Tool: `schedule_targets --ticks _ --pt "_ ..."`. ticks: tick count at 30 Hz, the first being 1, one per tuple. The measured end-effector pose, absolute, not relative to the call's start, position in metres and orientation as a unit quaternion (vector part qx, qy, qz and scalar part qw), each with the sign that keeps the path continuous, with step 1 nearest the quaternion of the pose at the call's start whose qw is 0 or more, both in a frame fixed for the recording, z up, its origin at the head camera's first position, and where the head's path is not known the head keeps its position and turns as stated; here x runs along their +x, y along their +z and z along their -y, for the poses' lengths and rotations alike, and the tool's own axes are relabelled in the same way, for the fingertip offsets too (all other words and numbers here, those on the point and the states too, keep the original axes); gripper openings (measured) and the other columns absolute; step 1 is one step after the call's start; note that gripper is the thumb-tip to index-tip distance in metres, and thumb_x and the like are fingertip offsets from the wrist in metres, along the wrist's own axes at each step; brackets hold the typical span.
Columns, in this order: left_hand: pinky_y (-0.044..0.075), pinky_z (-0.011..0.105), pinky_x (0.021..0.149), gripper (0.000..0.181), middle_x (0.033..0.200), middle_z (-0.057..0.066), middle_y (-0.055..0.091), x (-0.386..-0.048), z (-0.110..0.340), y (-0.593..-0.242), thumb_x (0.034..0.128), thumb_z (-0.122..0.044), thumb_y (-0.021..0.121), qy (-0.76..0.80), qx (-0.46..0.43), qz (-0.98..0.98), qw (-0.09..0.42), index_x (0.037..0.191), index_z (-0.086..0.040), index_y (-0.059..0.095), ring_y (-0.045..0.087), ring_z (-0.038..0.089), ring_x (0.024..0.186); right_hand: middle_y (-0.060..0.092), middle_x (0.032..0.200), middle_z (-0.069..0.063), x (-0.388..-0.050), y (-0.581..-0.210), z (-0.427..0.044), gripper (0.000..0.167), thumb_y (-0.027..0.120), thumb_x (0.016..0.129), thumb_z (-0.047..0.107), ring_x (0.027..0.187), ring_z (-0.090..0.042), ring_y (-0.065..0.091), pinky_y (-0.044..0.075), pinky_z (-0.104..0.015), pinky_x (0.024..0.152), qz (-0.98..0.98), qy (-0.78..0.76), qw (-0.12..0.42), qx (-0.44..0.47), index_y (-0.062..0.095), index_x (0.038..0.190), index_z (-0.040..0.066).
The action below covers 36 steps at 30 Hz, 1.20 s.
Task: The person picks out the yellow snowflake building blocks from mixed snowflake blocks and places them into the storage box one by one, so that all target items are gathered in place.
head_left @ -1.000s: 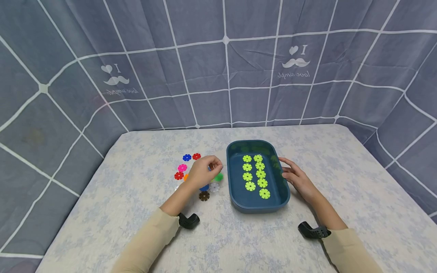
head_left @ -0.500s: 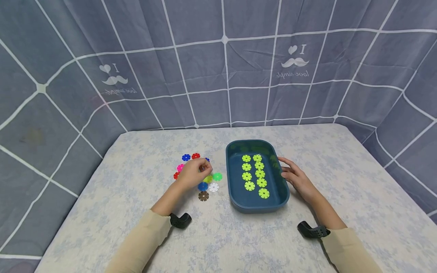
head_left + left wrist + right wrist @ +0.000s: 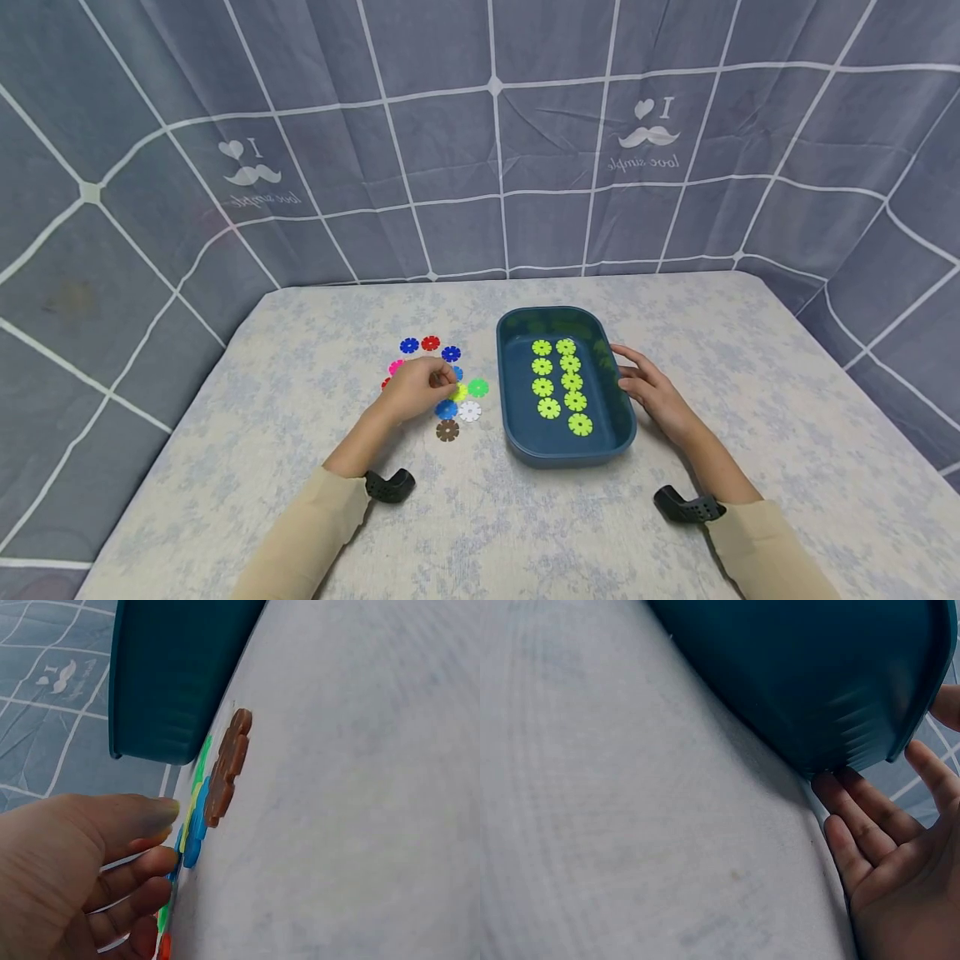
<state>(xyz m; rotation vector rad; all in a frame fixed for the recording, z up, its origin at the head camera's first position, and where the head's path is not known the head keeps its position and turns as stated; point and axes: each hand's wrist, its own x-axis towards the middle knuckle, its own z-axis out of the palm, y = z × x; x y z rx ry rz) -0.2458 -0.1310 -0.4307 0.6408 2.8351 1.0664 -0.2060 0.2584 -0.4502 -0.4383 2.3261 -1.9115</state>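
Note:
In the head view my left hand (image 3: pixel 420 387) hovers low over a cluster of flower-shaped plastic discs left of the bin. Its thumb and index tips are at the yellow disc (image 3: pixel 459 392), which lies flat; the left wrist view shows the thumb (image 3: pixel 142 817) close beside it, fingers loosely bent. Nearby lie a green disc (image 3: pixel 477 387), a white disc (image 3: pixel 469 411), a blue disc (image 3: pixel 446 409) and a brown disc (image 3: pixel 447 430). My right hand (image 3: pixel 660 400) touches the outer right wall of the dark teal bin (image 3: pixel 570 458) with extended fingers.
Inside the bin several yellow-green discs (image 3: pixel 572 382) lie in two rows. Behind the cluster are a red disc (image 3: pixel 431 342) and two dark blue discs (image 3: pixel 408 345). Part of a pink disc (image 3: pixel 396 367) shows beside my left hand. A grey-blue checked curtain (image 3: pixel 420 133) hangs behind the table.
My left hand has moved left, away from the bin, then lowered slightly toward the yellow disc, uncovering a dark blue disc behind it. My right hand stays at the bin.

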Motion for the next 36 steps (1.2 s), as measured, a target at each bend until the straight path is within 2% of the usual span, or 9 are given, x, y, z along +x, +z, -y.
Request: schedule_targets --ticks 4,28,36 --pt "0.047 0.031 0.071 0.009 0.081 -0.005 0.061 -0.2458 0.1321 -0.4325 0.0851 -0.016 0.076 0.336 0.211 -0.917 0.025 0.088 -0.011 0.069 0.055 0.012 0.075 0.037 0.143 -0.032 -0.2054 -0.4481 -0.2574 0.056 0.046 0.104 0.017 0.113 0.002 0.051 0.039 -0.015 0.093 -0.762 -0.631 0.052 -0.137 0.023 0.153 0.003" --pt "0.045 0.030 0.069 0.024 0.086 -0.002 0.057 -0.2438 0.1278 -0.4350 0.0815 -0.022 0.080 0.308 0.208 -0.928 0.028 0.098 -0.008 0.071 0.051 0.013 0.075 0.035 0.145 -0.031 -0.2066 -0.4501 -0.2591 0.057 0.048 0.103 0.021 0.115 0.001 0.049 0.040 -0.014 0.092 -0.769 -0.623 0.052 -0.132 0.024 0.153 0.006" --pt "0.045 0.030 0.070 0.022 0.086 -0.001 0.056 -0.2427 0.1283 -0.4367 0.0812 -0.019 0.080 0.331 0.200 -0.922 0.030 0.096 -0.007 0.069 0.050 0.014 0.076 0.035 0.145 -0.030 -0.2070 -0.4508 -0.2579 0.058 0.049 0.103 0.021 0.113 0.002 0.051 0.041 -0.014 0.091 -0.765 -0.629 0.055 -0.129 0.024 0.153 0.005"
